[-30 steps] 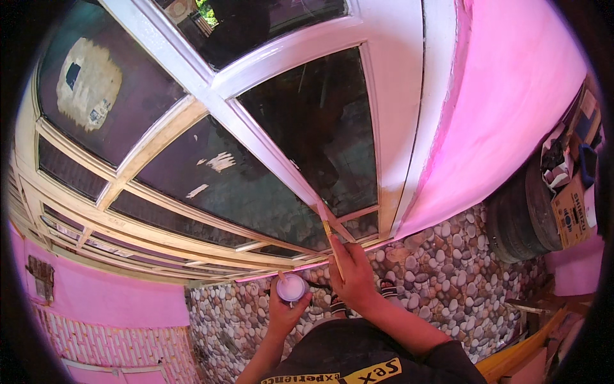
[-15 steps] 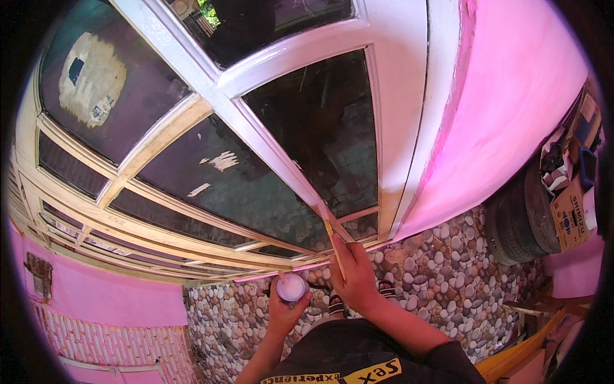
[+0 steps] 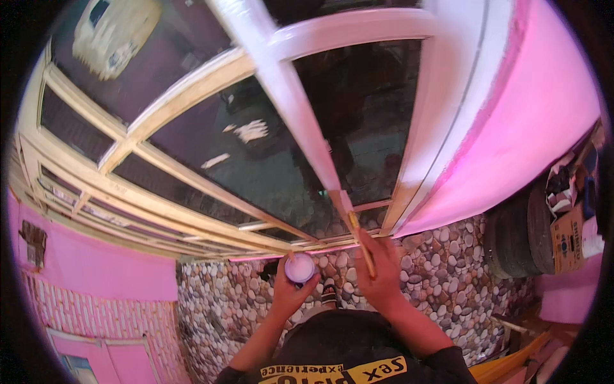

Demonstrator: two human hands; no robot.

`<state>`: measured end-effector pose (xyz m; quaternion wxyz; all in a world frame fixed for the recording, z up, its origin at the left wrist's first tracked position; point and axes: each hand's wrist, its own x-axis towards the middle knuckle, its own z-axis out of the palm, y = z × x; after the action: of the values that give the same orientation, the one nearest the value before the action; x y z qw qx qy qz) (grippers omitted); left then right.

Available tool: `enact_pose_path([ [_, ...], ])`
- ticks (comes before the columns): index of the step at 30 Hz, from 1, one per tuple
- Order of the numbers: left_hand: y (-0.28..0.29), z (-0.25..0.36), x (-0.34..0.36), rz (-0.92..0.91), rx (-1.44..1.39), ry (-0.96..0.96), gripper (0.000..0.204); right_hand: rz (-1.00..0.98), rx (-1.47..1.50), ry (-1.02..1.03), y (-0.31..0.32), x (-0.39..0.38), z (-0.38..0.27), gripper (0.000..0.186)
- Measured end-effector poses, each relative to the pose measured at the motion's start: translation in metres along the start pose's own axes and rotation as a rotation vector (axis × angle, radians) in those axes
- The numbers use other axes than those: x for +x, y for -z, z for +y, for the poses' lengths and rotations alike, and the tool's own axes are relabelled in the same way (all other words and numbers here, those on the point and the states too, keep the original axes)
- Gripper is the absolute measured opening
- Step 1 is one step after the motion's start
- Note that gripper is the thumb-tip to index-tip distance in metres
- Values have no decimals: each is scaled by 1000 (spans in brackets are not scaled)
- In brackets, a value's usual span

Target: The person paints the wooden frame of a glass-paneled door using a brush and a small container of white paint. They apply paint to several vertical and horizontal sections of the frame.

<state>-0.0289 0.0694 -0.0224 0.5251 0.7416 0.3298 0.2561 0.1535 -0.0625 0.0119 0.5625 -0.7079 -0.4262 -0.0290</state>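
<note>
My right hand (image 3: 382,274) is closed round the wooden handle of a paintbrush (image 3: 362,242). The brush tip lies against the lower part of an upright bar in a wooden window frame (image 3: 313,137). White paint covers the bar's upper part, while bare wood shows on the lower rails. Below and to the left, my left hand (image 3: 291,291) grips a small round cup of white paint (image 3: 299,267), with a stick-like piece at its rim. Dark glass panes (image 3: 358,96) sit between the bars; one at the left bears pale smears.
A pink wall (image 3: 531,115) borders the frame on the right. Stacked tyres (image 3: 521,237) and a cardboard box (image 3: 568,240) stand at the right. The floor (image 3: 224,307) has a pebble pattern. A yellow plank-like piece (image 3: 511,363) lies at lower right.
The view has shifted, so the frame appears farther right. My right hand with the brush has moved right and slightly down in the picture. The cup stays in my left hand.
</note>
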Motion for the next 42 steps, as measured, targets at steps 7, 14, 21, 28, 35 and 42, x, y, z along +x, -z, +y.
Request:
enact_pose_path([
  [7, -7, -3, 11, -32, -138, -61, 70, 14, 161, 6, 40, 16, -46, 22],
  [14, -11, -21, 18, -3, -254, -153, 69, -289, 173, 45, 33, 21, -67, 20],
  [21, -4, -28, 18, -64, -307, -130, 70, -479, 128, -19, 27, 29, -85, 22],
  [28, 0, -26, 17, -73, -265, -119, 70, -528, 110, -70, 19, 26, -83, 22],
  [35, 1, -19, 17, -59, -263, -122, 70, -448, 161, -117, 23, 24, -72, 23],
  [42, -3, -14, 20, -40, -214, -152, 69, -358, 548, -748, 24, 17, -58, 18],
])
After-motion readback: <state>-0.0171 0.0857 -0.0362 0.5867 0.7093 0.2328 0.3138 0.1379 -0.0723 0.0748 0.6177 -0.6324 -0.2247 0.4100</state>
